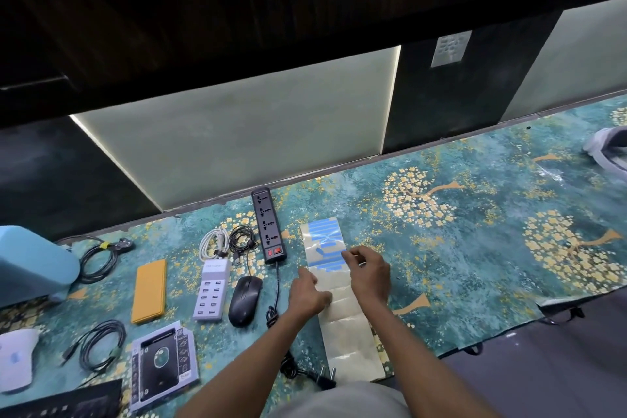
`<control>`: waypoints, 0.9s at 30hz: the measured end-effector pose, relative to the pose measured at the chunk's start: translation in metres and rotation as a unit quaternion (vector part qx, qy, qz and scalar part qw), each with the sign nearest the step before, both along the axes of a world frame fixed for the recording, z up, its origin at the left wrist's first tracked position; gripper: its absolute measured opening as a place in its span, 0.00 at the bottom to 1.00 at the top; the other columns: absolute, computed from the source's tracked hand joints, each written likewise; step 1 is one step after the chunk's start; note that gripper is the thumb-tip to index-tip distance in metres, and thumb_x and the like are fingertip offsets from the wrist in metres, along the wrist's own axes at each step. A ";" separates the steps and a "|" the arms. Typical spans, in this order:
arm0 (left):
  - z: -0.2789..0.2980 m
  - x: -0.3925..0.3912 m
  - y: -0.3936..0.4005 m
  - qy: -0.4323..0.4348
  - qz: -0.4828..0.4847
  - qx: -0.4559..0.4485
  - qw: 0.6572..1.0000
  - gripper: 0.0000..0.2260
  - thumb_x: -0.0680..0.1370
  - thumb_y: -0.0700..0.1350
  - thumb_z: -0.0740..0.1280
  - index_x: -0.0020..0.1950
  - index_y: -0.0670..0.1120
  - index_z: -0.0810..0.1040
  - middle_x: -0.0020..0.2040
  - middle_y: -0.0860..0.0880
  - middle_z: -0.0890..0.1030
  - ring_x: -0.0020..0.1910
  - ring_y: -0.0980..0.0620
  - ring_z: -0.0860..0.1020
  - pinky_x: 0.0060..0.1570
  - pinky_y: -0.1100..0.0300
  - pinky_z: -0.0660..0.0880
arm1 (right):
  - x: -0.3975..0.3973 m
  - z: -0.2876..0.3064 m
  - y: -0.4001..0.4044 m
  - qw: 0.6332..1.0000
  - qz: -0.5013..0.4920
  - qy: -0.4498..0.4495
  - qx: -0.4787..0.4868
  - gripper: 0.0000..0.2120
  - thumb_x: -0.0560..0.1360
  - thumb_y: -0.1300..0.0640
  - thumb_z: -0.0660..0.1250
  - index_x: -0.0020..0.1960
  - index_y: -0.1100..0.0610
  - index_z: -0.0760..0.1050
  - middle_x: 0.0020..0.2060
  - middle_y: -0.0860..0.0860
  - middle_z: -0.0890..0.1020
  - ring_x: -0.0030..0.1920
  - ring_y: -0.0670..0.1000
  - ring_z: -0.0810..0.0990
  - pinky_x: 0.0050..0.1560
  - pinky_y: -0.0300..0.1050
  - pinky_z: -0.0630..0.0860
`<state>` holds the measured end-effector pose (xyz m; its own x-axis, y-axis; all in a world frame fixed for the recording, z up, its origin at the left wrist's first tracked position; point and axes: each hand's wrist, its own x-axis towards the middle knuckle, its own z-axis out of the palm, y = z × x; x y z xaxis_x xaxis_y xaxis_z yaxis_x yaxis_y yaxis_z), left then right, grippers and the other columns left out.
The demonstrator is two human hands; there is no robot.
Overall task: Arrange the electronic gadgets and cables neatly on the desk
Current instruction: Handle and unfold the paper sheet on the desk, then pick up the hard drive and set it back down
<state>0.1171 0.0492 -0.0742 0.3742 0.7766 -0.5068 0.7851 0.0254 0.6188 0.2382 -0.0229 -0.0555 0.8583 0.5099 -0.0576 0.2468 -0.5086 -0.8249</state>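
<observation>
Nearest the lens, two bare forearms reach forward over the patterned teal counter (475, 248). Black plug (324, 378) lies by the near edge, just left of a long beige backing sheet (349, 343) that runs away from the person. Left hand (310, 292) rests flat-ish on the sheet's left edge, fingers closed down, pinning it. Right hand (368, 270) sits just beyond, thumb and forefinger pinched narrow on a blue strip (327, 248) at the sheet's far part. Left of the hands, near to far: boxed drive caddy (163, 370), coiled black cable (100, 344), black mouse (245, 295), grey multi-port charger (212, 292), orange case (149, 290). Farther back: white cable bundle (213, 243), black cable bundle (241, 239), black power strip (269, 226) lying lengthwise, its cord running toward the plug.
</observation>
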 end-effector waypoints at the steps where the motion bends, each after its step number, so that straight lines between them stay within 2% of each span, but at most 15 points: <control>1: 0.000 -0.003 -0.002 -0.019 0.027 -0.018 0.999 0.18 0.70 0.45 0.75 0.52 0.46 0.70 0.47 0.47 0.76 0.45 0.46 0.75 0.44 0.52 0.72 | -0.007 0.001 0.005 0.999 0.016 0.038 0.023 0.04 0.74 0.52 0.76 0.42 0.51 0.84 0.36 0.48 0.85 0.38 0.50 0.83 0.38 0.47 0.78; 4: 0.004 -0.024 -0.003 -0.092 0.125 -0.045 0.987 0.11 0.69 0.45 0.73 0.48 0.49 0.73 0.41 0.44 0.81 0.37 0.46 0.78 0.45 0.45 0.80 | -0.040 -0.001 0.020 0.990 0.085 0.104 0.052 0.01 0.73 0.59 0.76 0.42 0.55 0.85 0.35 0.49 0.86 0.38 0.48 0.85 0.43 0.46 0.82; 8: 0.020 -0.095 0.002 -0.094 0.231 0.054 0.967 0.04 0.74 0.40 0.70 0.48 0.45 0.79 0.41 0.45 0.83 0.41 0.44 0.83 0.44 0.47 0.81 | -0.105 -0.007 0.044 0.970 0.194 0.141 0.041 0.04 0.71 0.62 0.76 0.46 0.57 0.86 0.40 0.50 0.88 0.42 0.48 0.86 0.50 0.41 0.80; 10: 0.022 -0.145 0.004 -0.077 0.304 0.078 0.946 0.02 0.75 0.39 0.70 0.45 0.45 0.78 0.39 0.46 0.83 0.40 0.43 0.83 0.42 0.44 0.81 | -0.146 0.000 0.057 0.955 0.249 0.155 0.047 0.04 0.71 0.61 0.77 0.46 0.56 0.86 0.40 0.49 0.87 0.42 0.45 0.85 0.49 0.38 0.79; 13: 0.026 -0.209 0.005 -0.062 0.403 0.088 0.909 0.05 0.76 0.39 0.69 0.43 0.49 0.76 0.38 0.46 0.82 0.38 0.43 0.83 0.40 0.45 0.81 | -0.199 0.006 0.073 0.926 0.330 0.179 0.049 0.02 0.72 0.59 0.77 0.44 0.56 0.86 0.36 0.46 0.85 0.37 0.41 0.82 0.43 0.30 0.75; 16: 0.034 -0.266 0.011 -0.063 0.470 0.110 0.874 0.04 0.76 0.38 0.70 0.44 0.46 0.78 0.40 0.47 0.82 0.41 0.44 0.81 0.41 0.54 0.77 | -0.247 0.007 0.092 0.902 0.385 0.190 0.046 0.06 0.75 0.55 0.76 0.42 0.57 0.84 0.34 0.50 0.85 0.35 0.47 0.83 0.36 0.37 0.78; 18: 0.034 -0.307 0.021 -0.080 0.502 0.113 0.854 0.04 0.75 0.38 0.72 0.44 0.44 0.78 0.39 0.47 0.82 0.38 0.46 0.80 0.39 0.57 0.74 | -0.283 0.011 0.107 0.893 0.401 0.202 0.039 0.07 0.75 0.57 0.75 0.41 0.58 0.83 0.32 0.54 0.85 0.30 0.50 0.83 0.30 0.39 0.77; 22: 0.031 -0.386 0.057 -0.109 0.514 0.110 0.843 0.04 0.75 0.38 0.71 0.44 0.45 0.78 0.39 0.45 0.83 0.38 0.42 0.83 0.41 0.47 0.82 | -0.364 0.016 0.133 0.885 0.391 0.252 0.028 0.08 0.75 0.56 0.76 0.42 0.60 0.82 0.29 0.57 0.84 0.23 0.52 0.79 0.26 0.44 0.74; 25: 0.034 -0.443 0.086 -0.111 0.513 0.148 0.838 0.03 0.75 0.38 0.70 0.47 0.42 0.78 0.39 0.49 0.80 0.40 0.43 0.80 0.39 0.54 0.75 | -0.426 0.014 0.147 0.883 0.401 0.243 0.026 0.09 0.74 0.55 0.77 0.42 0.60 0.83 0.29 0.57 0.85 0.24 0.52 0.81 0.26 0.41 0.75; 27: 0.035 -0.487 0.106 -0.098 0.507 0.166 0.840 0.03 0.75 0.37 0.69 0.47 0.41 0.78 0.39 0.49 0.79 0.40 0.44 0.78 0.39 0.57 0.70 | -0.466 0.009 0.158 0.879 0.396 0.266 0.024 0.08 0.74 0.58 0.77 0.43 0.63 0.83 0.30 0.59 0.85 0.27 0.54 0.82 0.28 0.42 0.78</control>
